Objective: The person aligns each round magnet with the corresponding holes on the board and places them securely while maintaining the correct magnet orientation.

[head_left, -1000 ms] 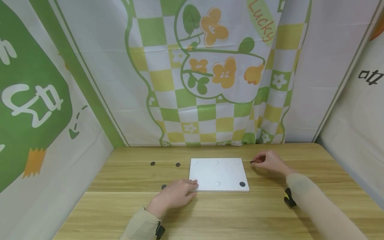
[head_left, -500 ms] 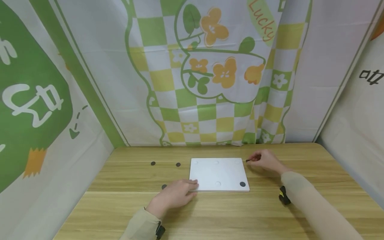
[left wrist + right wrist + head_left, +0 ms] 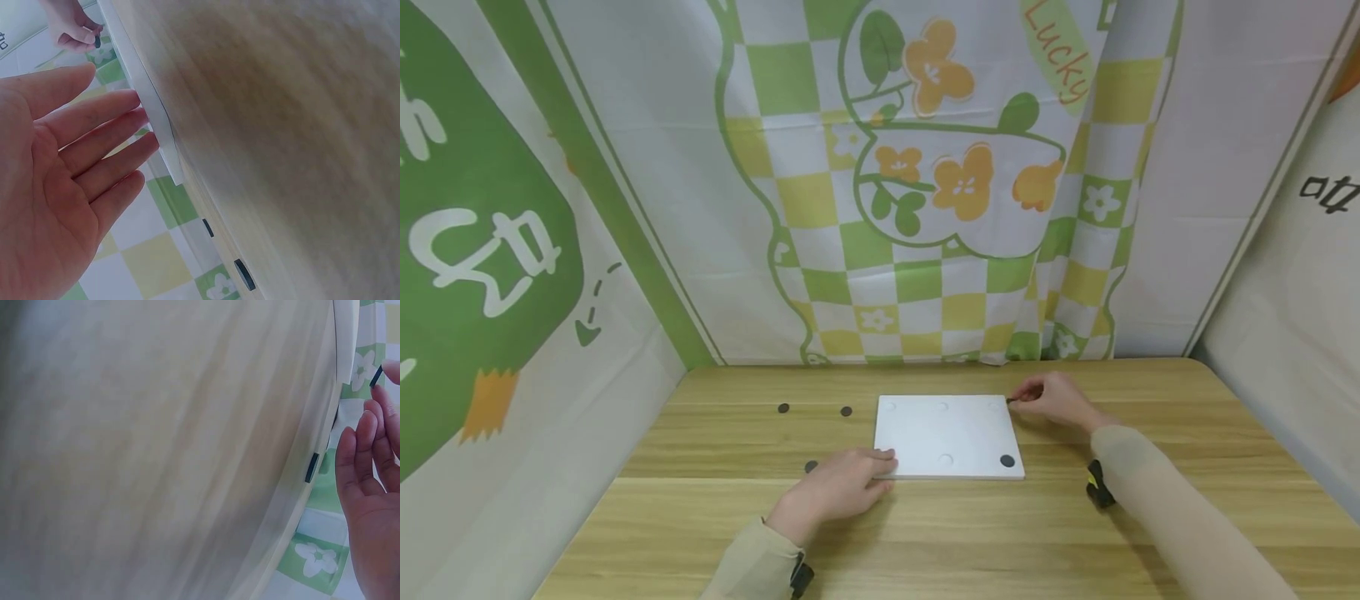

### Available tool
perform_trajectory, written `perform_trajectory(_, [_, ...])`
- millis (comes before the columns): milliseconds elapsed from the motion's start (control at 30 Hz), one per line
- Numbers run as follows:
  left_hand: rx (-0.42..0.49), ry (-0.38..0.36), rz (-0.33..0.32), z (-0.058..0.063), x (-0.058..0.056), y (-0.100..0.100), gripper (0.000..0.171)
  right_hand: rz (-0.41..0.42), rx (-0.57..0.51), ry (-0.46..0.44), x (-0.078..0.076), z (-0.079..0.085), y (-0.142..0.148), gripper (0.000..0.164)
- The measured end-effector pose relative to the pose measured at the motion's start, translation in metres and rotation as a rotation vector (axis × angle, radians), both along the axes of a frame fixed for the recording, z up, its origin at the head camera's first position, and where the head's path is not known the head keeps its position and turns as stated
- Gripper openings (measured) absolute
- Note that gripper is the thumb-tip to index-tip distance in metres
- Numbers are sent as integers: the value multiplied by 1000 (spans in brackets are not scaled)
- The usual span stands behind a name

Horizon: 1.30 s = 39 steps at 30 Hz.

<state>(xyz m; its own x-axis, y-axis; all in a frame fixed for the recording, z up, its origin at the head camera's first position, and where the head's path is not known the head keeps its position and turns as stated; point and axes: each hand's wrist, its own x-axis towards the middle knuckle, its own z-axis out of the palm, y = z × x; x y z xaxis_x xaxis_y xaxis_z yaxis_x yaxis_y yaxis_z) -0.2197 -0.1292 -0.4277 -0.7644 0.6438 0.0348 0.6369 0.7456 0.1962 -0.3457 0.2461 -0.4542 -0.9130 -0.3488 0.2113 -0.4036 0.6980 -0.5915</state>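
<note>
A white rectangular board [image 3: 946, 433] with shallow round recesses lies flat on the table. One black disc [image 3: 1007, 461] sits in its near right recess. My left hand [image 3: 842, 485] rests on the board's near left corner; its fingers look straight in the left wrist view, tips touching the board's edge. Just off the far right corner, my right hand [image 3: 1056, 400] pinches a small black disc [image 3: 376, 376] between thumb and index finger. The right wrist view shows this disc tilted and held above the table.
Left of the board, several black discs lie on the wooden table [image 3: 715, 525]: a far left disc [image 3: 783, 408], another disc [image 3: 846, 411] close to the board, and a third disc [image 3: 811, 466] beside my left hand. A patterned curtain [image 3: 910, 317] hangs behind the table.
My right hand has moved left with the pinched disc, from right of the board to its far right corner. The left hand has stayed in place.
</note>
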Motion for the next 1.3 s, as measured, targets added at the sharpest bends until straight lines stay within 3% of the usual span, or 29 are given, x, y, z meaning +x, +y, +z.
perform_trajectory(633, [-1, 6, 1, 3, 1, 1, 36, 12, 0, -65, -7, -3, -14, 16])
perform_trajectory(1300, [20, 14, -11, 1, 0, 2, 35, 61, 9, -43, -8, -4, -18, 14])
